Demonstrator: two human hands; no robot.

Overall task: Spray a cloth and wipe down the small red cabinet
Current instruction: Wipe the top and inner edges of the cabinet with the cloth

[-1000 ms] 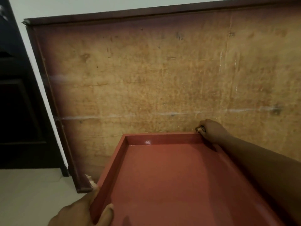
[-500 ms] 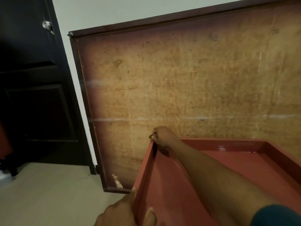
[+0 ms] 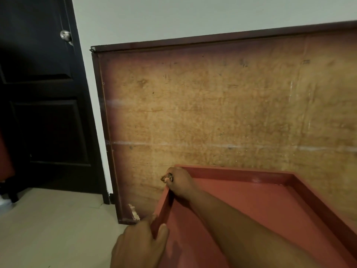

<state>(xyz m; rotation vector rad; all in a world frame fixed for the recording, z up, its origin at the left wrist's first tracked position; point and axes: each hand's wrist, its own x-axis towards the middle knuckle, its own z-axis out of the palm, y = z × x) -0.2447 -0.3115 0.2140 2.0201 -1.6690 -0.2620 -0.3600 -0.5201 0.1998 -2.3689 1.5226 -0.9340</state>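
A pale tiled floor [image 3: 50, 229] is filling the lower left of the frame, running from the bottom edge up to the wall and the dark door [image 3: 38, 113] at the left. A large worn wooden board [image 3: 222, 113] with a dark frame is standing on edge on the floor, its chipped lower left corner resting on the tiles at lower centre and its back leaning against the white wall [image 3: 173, 16]. At the far left edge, a dark leg of some red piece of furniture [image 3: 5, 163] is standing on the floor, too cropped to identify.
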